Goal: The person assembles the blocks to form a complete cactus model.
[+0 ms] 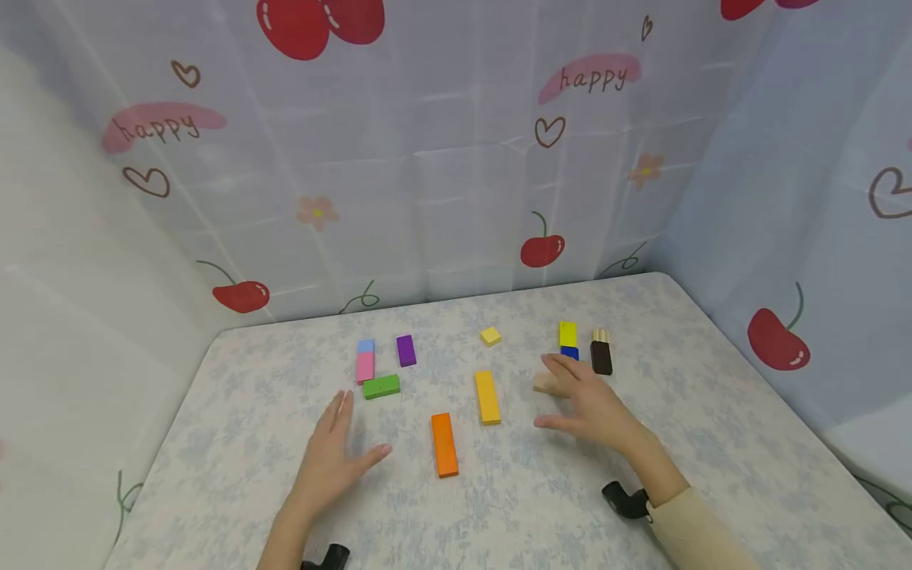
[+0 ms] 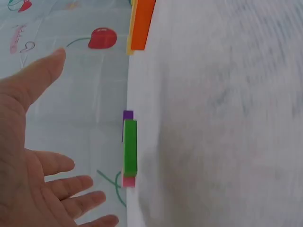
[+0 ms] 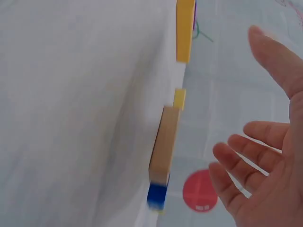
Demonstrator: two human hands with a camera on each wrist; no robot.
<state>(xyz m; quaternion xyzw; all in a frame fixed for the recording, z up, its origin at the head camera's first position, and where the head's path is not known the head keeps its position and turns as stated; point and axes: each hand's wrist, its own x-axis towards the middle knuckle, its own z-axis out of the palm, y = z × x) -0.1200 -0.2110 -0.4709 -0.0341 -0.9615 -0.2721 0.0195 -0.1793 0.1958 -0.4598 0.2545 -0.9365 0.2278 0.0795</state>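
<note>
Closest to the camera, two black wrist pieces [image 1: 625, 500] show, one per arm, plus one cream sleeve [image 1: 701, 530] at the right. Two bare hands, then, over the pale mottled tabletop [image 1: 527, 514]: left hand [image 1: 328, 463] with fingers wide, thumb well apart; right hand [image 1: 591, 404] spread wide too. Look at what's in the way: in the head view those right fingers cover part of the one wooden block [image 1: 545, 385] and the blue end of the one yellow-and-blue piece [image 1: 568, 332], but the right wrist view shows the wood clear of them. One dark-brown piece with a cream end [image 1: 602, 358] lies just beyond. Over by the left fingertips, one green block [image 1: 381, 386], right beside one pink-and-light-blue piece [image 1: 365, 367]; touching or not, can't tell. One purple block [image 1: 406, 351] sits near. Between the hands, one orange block [image 1: 445, 445] and one long yellow block [image 1: 488, 397], with one small yellow block [image 1: 491, 336] further back. That's nine, each two-toned piece counted once! Behind, one curtain [image 1: 442, 198] shows cherries, hearts, two "happy" labels, two flowers.
</note>
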